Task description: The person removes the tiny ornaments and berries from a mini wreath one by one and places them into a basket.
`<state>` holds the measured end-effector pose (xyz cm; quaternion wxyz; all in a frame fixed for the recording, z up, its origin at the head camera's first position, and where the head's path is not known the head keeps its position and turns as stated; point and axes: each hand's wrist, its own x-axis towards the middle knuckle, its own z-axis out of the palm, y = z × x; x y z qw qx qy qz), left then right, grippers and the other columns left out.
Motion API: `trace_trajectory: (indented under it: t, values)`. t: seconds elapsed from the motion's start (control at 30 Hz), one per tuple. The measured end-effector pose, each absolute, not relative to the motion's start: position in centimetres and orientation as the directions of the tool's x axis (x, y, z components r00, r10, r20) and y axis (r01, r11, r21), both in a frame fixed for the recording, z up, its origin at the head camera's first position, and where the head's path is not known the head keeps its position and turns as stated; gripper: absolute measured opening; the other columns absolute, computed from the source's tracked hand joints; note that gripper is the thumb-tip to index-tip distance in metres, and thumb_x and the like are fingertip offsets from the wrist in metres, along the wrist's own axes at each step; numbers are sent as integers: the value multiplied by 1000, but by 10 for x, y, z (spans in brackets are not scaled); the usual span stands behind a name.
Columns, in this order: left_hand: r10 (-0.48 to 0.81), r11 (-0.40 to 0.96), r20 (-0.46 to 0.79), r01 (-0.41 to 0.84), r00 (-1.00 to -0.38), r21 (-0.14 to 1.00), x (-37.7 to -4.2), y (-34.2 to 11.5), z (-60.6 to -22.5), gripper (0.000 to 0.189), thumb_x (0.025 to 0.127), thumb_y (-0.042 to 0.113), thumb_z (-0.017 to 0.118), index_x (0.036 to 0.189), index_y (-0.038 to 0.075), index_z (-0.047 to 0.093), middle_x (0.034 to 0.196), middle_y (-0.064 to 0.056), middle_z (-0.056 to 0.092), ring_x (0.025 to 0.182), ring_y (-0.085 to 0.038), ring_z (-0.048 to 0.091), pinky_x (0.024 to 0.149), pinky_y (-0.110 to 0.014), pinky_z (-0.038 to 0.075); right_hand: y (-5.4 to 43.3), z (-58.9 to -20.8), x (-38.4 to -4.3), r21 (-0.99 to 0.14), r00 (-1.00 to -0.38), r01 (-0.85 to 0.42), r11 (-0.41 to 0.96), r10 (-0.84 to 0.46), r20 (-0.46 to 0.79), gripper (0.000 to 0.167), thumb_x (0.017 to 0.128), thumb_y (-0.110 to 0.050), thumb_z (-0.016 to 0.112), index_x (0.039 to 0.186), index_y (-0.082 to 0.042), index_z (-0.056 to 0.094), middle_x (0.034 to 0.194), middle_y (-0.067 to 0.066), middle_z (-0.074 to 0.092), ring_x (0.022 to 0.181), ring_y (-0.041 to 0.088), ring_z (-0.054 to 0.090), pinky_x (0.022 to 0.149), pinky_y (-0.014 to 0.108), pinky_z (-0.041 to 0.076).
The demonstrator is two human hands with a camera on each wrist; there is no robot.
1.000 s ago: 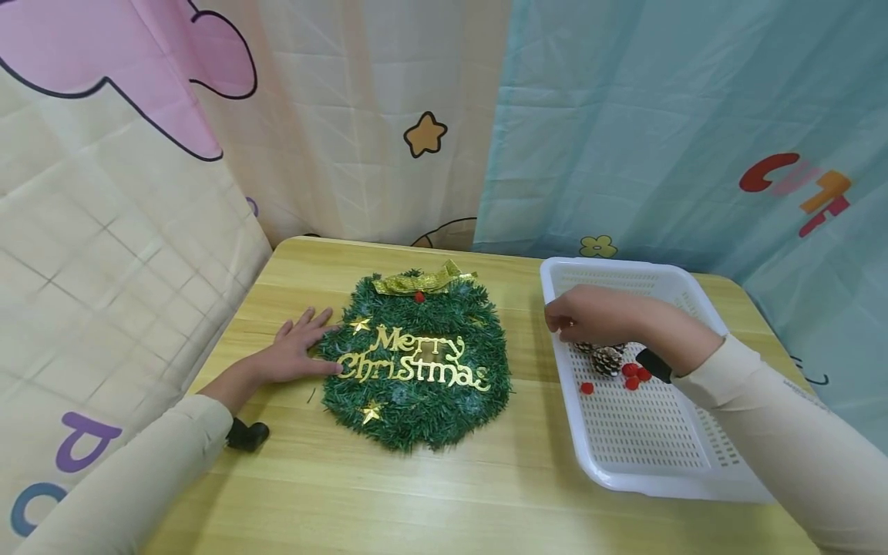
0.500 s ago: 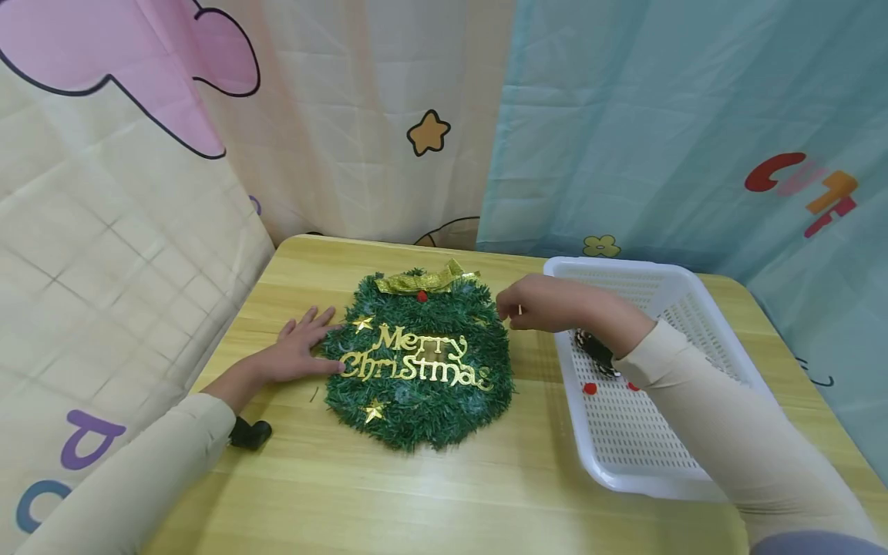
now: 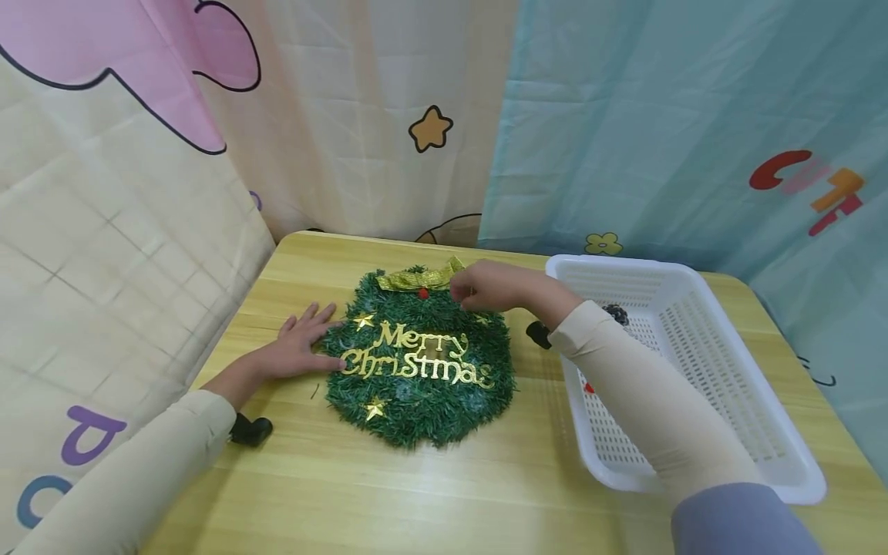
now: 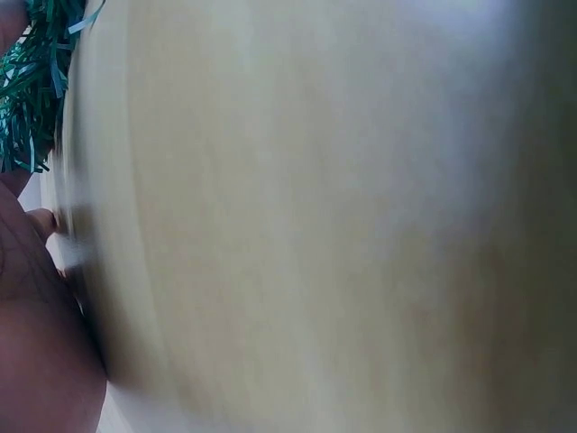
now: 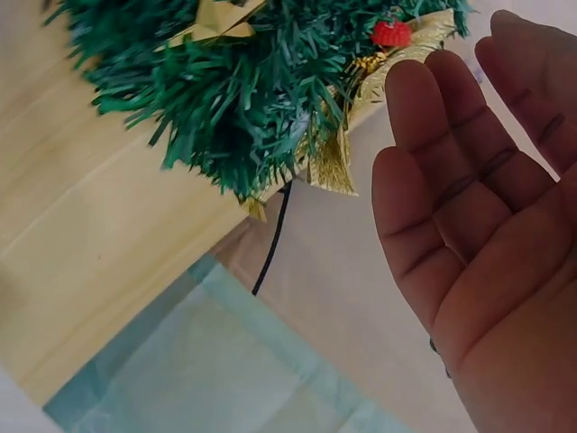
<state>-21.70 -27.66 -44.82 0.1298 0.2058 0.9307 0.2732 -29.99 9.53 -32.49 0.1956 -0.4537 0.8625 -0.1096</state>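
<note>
A green tinsel wreath [image 3: 430, 416] lies on the table, with gold "Merry Christmas" lettering [image 3: 416, 361], gold stars [image 3: 375, 408], a red berry-like ball [image 3: 424, 294] and a gold ribbon bow [image 3: 416, 279] at its top. My left hand [image 3: 297, 348] rests at the wreath's left edge, fingers spread and thumb touching it. Over the upper right of the wreath, beside the bow, is my right hand [image 3: 489, 285], its fingers bent. In the right wrist view its palm and bent fingers [image 5: 419, 108] show, but whether the fingertips pinch something small is hidden.
A white plastic basket [image 3: 701, 308] stands on the table's right, partly under the right forearm. Inside it a pine cone [image 3: 616, 314] and a red ball [image 3: 589, 388] show. Curtains [image 3: 347, 139] hang behind the table [image 3: 388, 509].
My right hand has moved left from the basket, across the table, to the wreath's upper right. My left hand has stayed at the wreath's left edge.
</note>
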Motion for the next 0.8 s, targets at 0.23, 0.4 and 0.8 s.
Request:
trace_trajectory:
  t: [0.23, 0.4, 0.8]
  values:
    - [454, 766, -130, 311, -882, 562, -218, -276, -451, 90, 88, 52, 70, 154, 4, 34, 165, -18, 3, 148, -41, -12, 112, -63, -11, 82, -340, -314, -461, -567, -655, 599, -793, -223, 14, 99, -10, 59, 109, -4, 67, 108, 5, 67, 103, 22, 62, 89, 41, 50]
    - [458, 763, -127, 315, -880, 565, -218, -275, -451, 90, 88, 53, 70, 154, 4, 34, 165, -17, 3, 148, -41, -12, 112, -63, -11, 76, -353, -322, -484, -600, -620, 618, -770, -215, 13, 100, -13, 60, 109, -6, 67, 110, 5, 66, 105, 22, 61, 92, 41, 49]
    - [453, 767, -125, 314, -883, 560, -219, -278, -452, 91, 87, 53, 70, 154, 4, 34, 165, -18, 4, 148, -41, -12, 112, -63, -11, 51, -368, -335, -469, -640, -611, 637, -747, -179, 13, 100, -10, 59, 110, -6, 67, 107, 7, 66, 99, 22, 60, 91, 40, 48]
